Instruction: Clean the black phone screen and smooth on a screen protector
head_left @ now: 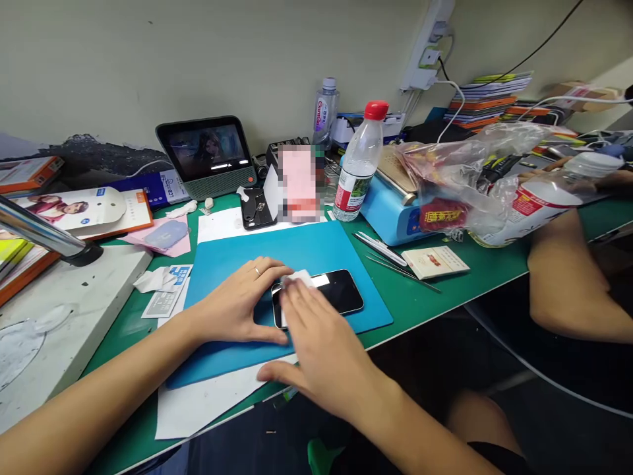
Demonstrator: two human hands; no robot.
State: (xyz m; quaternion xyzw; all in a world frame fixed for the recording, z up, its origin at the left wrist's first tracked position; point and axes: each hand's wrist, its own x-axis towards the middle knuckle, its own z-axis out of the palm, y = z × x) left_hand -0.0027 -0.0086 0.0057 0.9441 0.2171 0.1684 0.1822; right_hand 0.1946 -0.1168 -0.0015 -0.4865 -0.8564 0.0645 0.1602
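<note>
A smartphone (341, 297) with a black, glossy screen lies face up on a blue mat (227, 244). My left hand (237, 303), a ring on one finger, frames the phone's left end, fingers at its far edge and thumb at its near edge. With its fingers laid flat, my right hand (321, 343) presses a white wipe (301, 278) against the left part of the screen. Its thumb stands apart, near the mat's front edge. The right fingers partly cover both the wipe and the phone's left end.
Right of the mat lie tweezers (395, 269), a pen-like tool (378, 247) and a flat cigarette box (435, 262). Behind stand a red-capped bottle (359, 165), a blue device (388, 211) and a tablet-like display (208, 152). A co-worker's arm (568, 270) rests at the right.
</note>
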